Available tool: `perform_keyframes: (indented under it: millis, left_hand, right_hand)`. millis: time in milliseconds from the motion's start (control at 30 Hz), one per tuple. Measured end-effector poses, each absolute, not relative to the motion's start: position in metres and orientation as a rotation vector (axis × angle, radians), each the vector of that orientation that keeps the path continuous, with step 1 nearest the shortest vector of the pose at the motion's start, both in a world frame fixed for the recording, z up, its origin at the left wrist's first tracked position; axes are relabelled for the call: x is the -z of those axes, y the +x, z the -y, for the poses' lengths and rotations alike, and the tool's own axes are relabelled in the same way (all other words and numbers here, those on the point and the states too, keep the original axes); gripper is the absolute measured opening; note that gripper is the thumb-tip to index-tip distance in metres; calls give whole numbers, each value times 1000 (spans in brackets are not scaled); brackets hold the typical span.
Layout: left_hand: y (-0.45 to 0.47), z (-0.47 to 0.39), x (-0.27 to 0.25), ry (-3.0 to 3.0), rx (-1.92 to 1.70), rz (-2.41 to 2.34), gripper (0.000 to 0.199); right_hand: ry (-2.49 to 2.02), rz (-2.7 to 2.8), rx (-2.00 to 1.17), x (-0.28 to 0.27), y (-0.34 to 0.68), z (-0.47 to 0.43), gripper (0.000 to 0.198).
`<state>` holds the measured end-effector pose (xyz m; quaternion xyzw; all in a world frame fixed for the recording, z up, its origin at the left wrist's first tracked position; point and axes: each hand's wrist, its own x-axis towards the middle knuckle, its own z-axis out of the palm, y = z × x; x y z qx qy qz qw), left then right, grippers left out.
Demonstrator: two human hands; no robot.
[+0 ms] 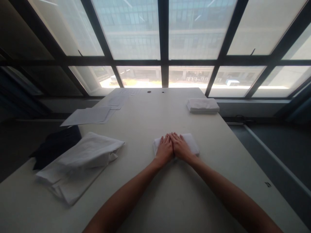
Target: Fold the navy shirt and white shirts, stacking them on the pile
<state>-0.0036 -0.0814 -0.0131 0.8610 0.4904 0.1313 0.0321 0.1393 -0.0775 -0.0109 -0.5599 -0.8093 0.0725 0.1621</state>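
A folded white cloth (191,143) lies flat on the white table (145,181) in front of me. My left hand (165,147) rests palm down on its left half, fingers stretched forward. Beside it, touching at the index fingers, my right hand (180,145) lies flat on the middle of the same cloth. Both hands are open and grip nothing; they hide the cloth's centre. Farther back on the right sits a neat stack of folded white cloth (203,105).
On the left are a loosely crumpled white cloth (82,161) and a dark blue cloth (58,145) partly under it. Paper sheets (89,116) spread behind them, some past the table's left edge. A large framed window (164,38) stands beyond the table.
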Motion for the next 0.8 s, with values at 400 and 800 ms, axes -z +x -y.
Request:
perform_keyframes:
  millis: [400,800]
  left_hand:
    - [-70,68,33,2353,-202,-1781,66]
    - [-115,84,29,2194,-852,-1735,43]
  right_hand:
    - [-1865,2240,-316,36,203,57,67]
    - [-1617,1245,-467,51,257,67,58]
